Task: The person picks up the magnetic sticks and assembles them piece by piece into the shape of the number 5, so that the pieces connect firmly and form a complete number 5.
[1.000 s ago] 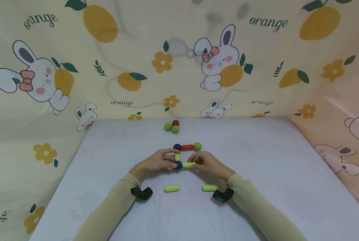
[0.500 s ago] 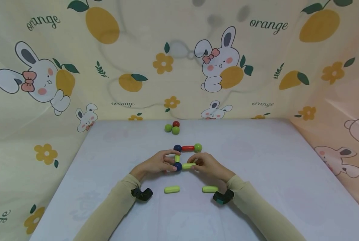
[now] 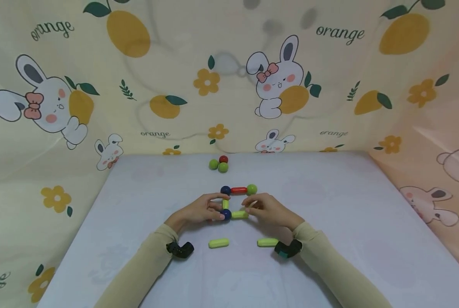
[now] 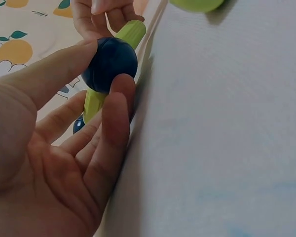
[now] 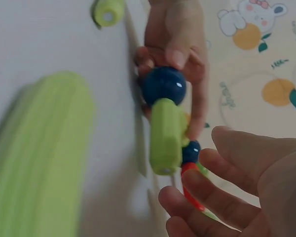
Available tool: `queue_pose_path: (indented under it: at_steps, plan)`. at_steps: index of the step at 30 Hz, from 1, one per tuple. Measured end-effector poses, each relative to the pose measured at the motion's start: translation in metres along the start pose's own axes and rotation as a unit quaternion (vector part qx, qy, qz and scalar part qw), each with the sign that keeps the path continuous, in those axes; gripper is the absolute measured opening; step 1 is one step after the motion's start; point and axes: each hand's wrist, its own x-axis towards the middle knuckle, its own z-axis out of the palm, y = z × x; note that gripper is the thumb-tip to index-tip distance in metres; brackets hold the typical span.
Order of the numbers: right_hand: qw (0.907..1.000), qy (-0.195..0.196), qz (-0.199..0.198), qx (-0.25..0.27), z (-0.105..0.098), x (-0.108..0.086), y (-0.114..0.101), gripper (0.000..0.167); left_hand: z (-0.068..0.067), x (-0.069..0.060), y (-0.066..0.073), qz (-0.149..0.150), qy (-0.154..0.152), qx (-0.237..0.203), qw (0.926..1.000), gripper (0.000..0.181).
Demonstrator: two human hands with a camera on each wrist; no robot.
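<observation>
One glossy navy ball (image 3: 226,214), joining two fluted lime rods (image 3: 239,214) at the centre of the white bench (image 3: 329,205), is pinched in the left hand (image 3: 199,208); the right hand (image 3: 271,210), loosely spread, hangs empty alongside.

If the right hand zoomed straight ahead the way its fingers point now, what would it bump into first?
Probably the light green stick joined to the nearer blue ball. Its free end looks very close to the right hand, but exactly how close is hard to tell.

Five rods (image 3: 219,243) (four yellow-green, one red) and six balls (image 3: 251,189).
</observation>
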Motion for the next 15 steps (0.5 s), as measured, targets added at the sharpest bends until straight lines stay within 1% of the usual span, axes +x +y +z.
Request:
queue_pose_path:
  at_steps: [2,6,11,15]
  plan:
    - [1.0000,0.006,0.000,0.000,-0.004,-0.001,-0.001,0.026,-0.001,0.000,-0.001,-0.003,0.001,-0.003,1.0000,0.064]
    - [0.9998,0.019,0.005,-0.002,-0.012,-0.002,-0.001,0.027,-0.001,0.000,-0.001,0.003,-0.002,-0.010,0.9999,0.064]
    - [0.9999,0.012,0.009,-0.002,-0.017,-0.005,-0.001,0.030,0.000,-0.002,0.001,-0.001,-0.004,-0.008,1.0000,0.063]
    - [1.0000,0.007,0.004,-0.001,-0.020,-0.006,-0.001,0.031,0.000,-0.004,0.004,0.001,0.000,0.023,0.9997,0.061]
